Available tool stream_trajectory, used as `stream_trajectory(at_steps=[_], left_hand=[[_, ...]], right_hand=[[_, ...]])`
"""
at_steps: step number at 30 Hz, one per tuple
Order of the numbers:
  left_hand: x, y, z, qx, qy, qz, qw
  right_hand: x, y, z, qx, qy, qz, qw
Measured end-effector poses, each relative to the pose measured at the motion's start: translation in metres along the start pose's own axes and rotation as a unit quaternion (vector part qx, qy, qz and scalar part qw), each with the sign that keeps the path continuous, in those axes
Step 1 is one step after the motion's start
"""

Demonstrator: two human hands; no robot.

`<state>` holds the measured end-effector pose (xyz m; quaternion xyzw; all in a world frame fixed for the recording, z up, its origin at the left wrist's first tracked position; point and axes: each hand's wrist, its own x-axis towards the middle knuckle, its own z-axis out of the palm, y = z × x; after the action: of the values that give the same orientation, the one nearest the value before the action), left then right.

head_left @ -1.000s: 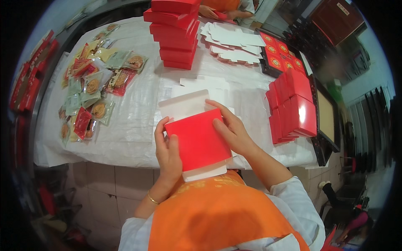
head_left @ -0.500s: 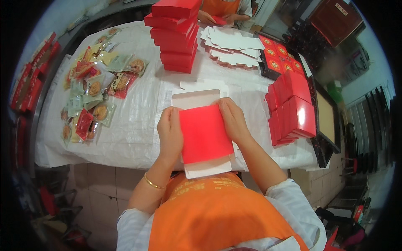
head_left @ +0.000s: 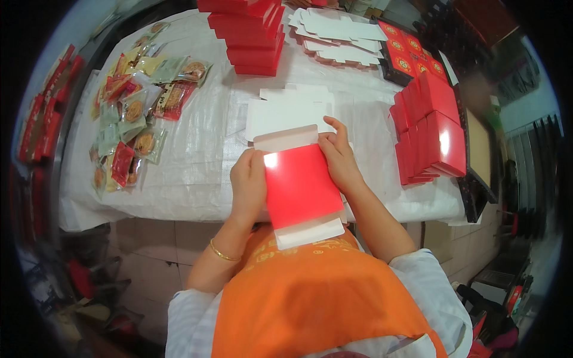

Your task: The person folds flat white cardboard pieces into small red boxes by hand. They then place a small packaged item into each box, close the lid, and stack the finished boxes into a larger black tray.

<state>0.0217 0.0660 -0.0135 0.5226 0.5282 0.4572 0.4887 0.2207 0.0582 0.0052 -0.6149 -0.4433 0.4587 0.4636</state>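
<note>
Between my hands is a red paper box (head_left: 303,186), folded into shape, with pale end flaps standing out at its far and near ends. My left hand (head_left: 248,182) grips its left side, fingers curled underneath and partly hidden. At the upper right corner my right hand (head_left: 340,156) pinches the box with the thumb, while its index finger lifts away and points up. Just beyond the box, an unfolded white carton blank (head_left: 286,110) lies flat on the table.
A tall stack of red boxes (head_left: 253,42) stands at the back, beside piled white carton blanks (head_left: 340,39). More red boxes (head_left: 430,134) are stacked at the right, near a black tray of patterned red packs (head_left: 412,53). Wrapped pastries (head_left: 134,110) lie heaped at the left.
My view has tilted nearer, so the far worker is mostly out of sight. The box is slightly tilted and lower, uncovering more of the flat blank. My right index finger has lifted.
</note>
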Motion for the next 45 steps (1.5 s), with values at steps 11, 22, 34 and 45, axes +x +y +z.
stream_trajectory(at_steps=[11, 22, 34, 45], left_hand=[[-0.027, 0.032, 0.004, 0.004, 0.012, 0.076, 0.997], [-0.028, 0.023, 0.008, -0.072, 0.031, 0.044, 0.996], [-0.028, 0.040, -0.009, -0.024, -0.038, 0.017, 0.999], [-0.010, 0.065, -0.029, -0.027, -0.158, -0.031, 0.987]], right_hand=[[-0.023, 0.003, -0.013, -0.092, 0.031, -0.148, 0.984], [-0.027, 0.012, -0.005, 0.014, 0.019, -0.090, 0.996], [-0.042, -0.010, -0.016, -0.006, -0.027, -0.077, 0.997], [-0.051, -0.033, -0.028, -0.001, -0.051, -0.070, 0.996]])
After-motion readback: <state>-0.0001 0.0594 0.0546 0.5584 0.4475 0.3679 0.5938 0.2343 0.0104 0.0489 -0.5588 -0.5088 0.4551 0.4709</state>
